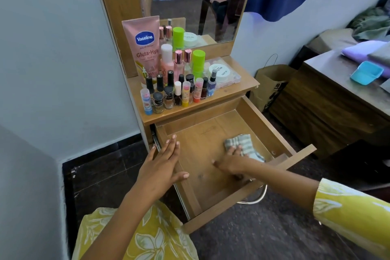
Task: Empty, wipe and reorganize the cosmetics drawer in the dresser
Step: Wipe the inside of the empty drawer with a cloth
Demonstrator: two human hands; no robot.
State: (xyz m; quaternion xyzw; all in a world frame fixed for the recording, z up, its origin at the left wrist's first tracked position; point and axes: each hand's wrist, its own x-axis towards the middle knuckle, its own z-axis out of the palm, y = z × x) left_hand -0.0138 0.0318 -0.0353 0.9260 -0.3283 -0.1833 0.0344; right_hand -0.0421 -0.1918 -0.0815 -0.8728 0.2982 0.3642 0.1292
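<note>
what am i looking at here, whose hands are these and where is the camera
The single picture comes from a camera worn on a person's head, looking down at their own two bare hands; there is no robot. The drawer of a dresser is pulled open and holds only a striped cloth. The right hand presses that cloth flat onto the drawer floor, wiping. The left hand rests open on the drawer's left side wall. The cosmetics, including a pink Vaseline tube and nail polish bottles, stand on the dresser top above.

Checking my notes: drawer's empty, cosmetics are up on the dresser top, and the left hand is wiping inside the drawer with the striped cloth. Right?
Not quite: in the head view the right hand presses the striped cloth inside the drawer; the left hand rests on the drawer's side wall.
</note>
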